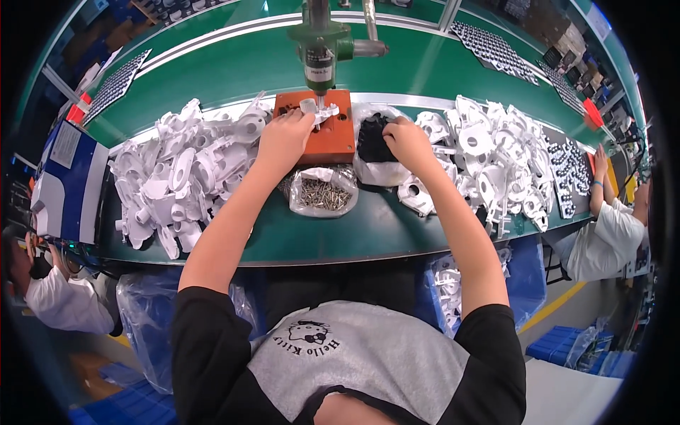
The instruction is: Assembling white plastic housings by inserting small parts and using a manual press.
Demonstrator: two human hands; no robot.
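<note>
Green workbench (319,244) under 2 white heaps

A left heap (188,166) and a right heap (496,156) of white plastic parts flank an orange fixture block (333,146). A clear bag (312,211) of metal screws (323,192) lies before the block; a whitish bag (382,174) of black pieces (375,139) sits beside it, toward the right heap.

Our fixture block (333,147) is orange, press head (312,53) and tabletop (304,244) green, plastic parts (154,188) white, small pieces (374,140) black, screws (324,195) silvery, bin (525,276) blue; our grey shirt (397,347) has black sleeves (212,333) and a black cartoon-cat print (309,331).
</note>
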